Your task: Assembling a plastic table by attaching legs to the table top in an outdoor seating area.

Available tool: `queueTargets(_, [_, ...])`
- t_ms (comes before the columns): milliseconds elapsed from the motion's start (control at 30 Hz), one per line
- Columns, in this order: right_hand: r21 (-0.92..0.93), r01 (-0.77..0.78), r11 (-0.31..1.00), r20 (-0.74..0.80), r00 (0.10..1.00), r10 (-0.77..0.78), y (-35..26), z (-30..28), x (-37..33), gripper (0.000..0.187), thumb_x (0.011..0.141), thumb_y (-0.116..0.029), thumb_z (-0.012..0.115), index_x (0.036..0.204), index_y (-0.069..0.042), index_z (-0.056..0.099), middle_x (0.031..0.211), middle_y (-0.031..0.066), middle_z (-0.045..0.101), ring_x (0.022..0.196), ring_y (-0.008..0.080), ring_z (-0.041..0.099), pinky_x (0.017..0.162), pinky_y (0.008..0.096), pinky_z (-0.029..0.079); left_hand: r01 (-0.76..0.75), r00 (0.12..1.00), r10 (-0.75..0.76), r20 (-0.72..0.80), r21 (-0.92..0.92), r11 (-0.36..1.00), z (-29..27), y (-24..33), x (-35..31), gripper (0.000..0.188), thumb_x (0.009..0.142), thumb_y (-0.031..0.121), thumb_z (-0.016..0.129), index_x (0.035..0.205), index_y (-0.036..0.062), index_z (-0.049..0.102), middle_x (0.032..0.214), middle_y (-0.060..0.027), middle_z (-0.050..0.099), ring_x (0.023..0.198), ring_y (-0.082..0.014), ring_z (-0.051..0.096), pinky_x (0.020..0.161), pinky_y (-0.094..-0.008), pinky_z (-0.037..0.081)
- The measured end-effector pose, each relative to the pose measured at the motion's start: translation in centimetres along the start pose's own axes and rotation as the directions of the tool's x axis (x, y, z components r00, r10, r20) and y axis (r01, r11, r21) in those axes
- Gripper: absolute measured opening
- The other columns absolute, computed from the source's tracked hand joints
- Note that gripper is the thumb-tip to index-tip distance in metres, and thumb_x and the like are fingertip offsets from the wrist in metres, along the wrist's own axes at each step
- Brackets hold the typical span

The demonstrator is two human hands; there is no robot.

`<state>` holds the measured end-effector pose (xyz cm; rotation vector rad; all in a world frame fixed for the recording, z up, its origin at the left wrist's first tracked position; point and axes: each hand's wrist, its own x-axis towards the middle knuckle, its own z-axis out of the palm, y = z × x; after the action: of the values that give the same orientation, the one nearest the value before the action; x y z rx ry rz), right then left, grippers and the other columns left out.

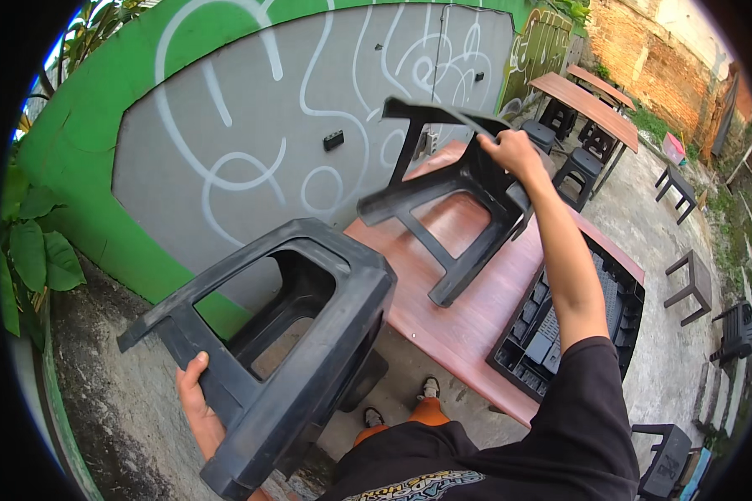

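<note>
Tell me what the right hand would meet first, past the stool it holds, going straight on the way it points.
Probably the grey wall panel: the right hand points that way across the black stool it grips, though depth is hard to judge.

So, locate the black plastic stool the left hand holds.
The black plastic stool is at the head view's lower left, gripped by the left hand, beside the reddish wooden table.

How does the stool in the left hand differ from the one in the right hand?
The left stool looks larger in the picture than the right stool. The left stool is to the left of the table, the right stool above it. The left hand holds the left stool's crossbar; the right hand grips the right stool's upper side. Both are dark and tipped, legs pointing left.
</note>
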<state>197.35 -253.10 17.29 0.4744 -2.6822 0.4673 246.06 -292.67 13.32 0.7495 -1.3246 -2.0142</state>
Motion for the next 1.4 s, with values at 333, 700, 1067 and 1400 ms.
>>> queueTargets(333, [0.520, -0.278, 0.807, -0.162, 0.896, 0.413, 6.5, -11.0, -4.7, 0.063, 0.082, -0.060, 0.057, 0.067, 0.001, 0.064, 0.051, 0.0062, 0.052, 0.043, 0.0135, 0.053, 0.045, 0.0267, 0.042, -0.011, 0.999, -0.003, 0.041, 0.335, 0.942, -0.4, 1.0, 5.9, 0.033, 0.069, 0.001, 0.064, 0.101, -0.0056, 0.058, 0.088, -0.0123, 0.063, 0.074, -0.0229, 0.063, 0.067, -0.0337, 0.052])
queueTargets(700, [0.660, -0.224, 0.717, -0.217, 0.857, 0.468, 8.7, -22.6, -15.2, 0.048, 0.082, -0.050, 0.067, 0.065, -0.005, 0.057, 0.052, -0.0059, 0.039, 0.039, 0.0029, 0.036, 0.035, 0.0203, 0.023, -0.127, 0.978, 0.080, 0.195, 0.244, 0.961, 9.3, 12.2, 5.2, 0.032, 0.073, 0.007, 0.063, 0.103, -0.0001, 0.055, 0.082, -0.0096, 0.060, 0.065, -0.0196, 0.060, 0.060, -0.0318, 0.052])
queueTargets(1067, [0.597, -0.331, 0.731, -0.381, 0.685, 0.621, 12.8, -35.4, -29.9, 0.045, 0.087, -0.046, 0.061, 0.077, -0.002, 0.060, 0.056, -0.0063, 0.038, 0.041, 0.0024, 0.033, 0.036, 0.0196, 0.022, 0.184, 0.806, -0.246, 0.539, 0.167, 0.969, 27.5, 3.1, 15.4, 0.013, 0.084, 0.013, 0.059, 0.079, 0.0010, 0.057, 0.071, -0.0107, 0.059, 0.064, -0.0223, 0.058, 0.061, -0.0334, 0.048])
queueTargets(1400, [0.432, -0.550, 0.715, -0.530, 0.486, 0.695, 12.4, -45.6, -41.8, 0.044, 0.091, -0.047, 0.056, 0.083, -0.003, 0.057, 0.059, -0.0044, 0.041, 0.038, 0.0017, 0.032, 0.032, 0.0184, 0.021, 0.309, 0.828, -0.170, 0.535, -0.183, 0.933, 42.8, -15.8, 14.6, 0.014, 0.082, 0.000, 0.058, 0.094, -0.0074, 0.055, 0.091, -0.0185, 0.060, 0.078, -0.0318, 0.063, 0.072, -0.0477, 0.055])
